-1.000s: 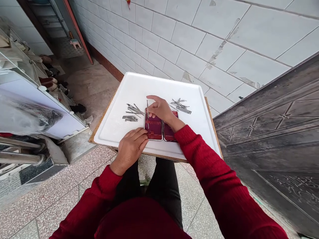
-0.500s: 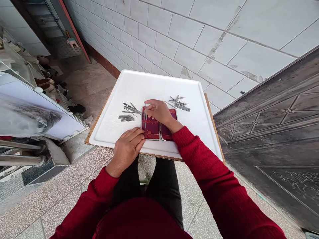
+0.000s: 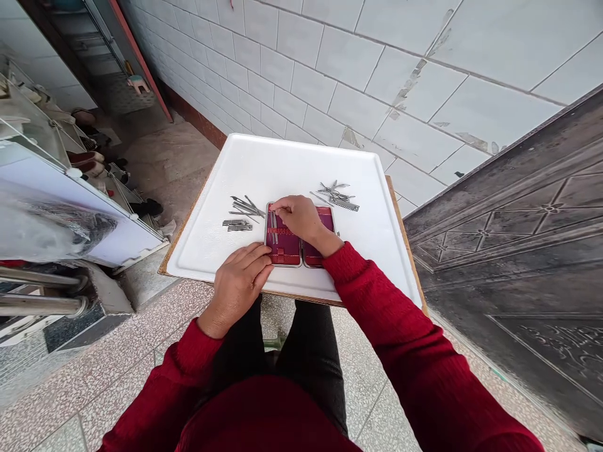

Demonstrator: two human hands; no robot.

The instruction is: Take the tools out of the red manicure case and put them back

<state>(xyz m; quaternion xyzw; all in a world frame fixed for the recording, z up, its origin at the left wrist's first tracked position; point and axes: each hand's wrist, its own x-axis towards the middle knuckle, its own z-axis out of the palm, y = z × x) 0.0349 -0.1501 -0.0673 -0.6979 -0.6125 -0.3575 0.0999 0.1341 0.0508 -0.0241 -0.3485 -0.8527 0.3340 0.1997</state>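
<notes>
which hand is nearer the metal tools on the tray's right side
Right. The right hand is over the case, left of the metal tools; the left hand is farther, at the case's near left corner.

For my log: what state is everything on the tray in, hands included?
Case: open, flat
Slim tools inside: slotted through loops
Nail clippers: loose, close together
Slim tools left: loose, fanned
Tools right: loosely heaped
Left hand: on the case's edge
Right hand: bent over the case, grip unclear
</notes>
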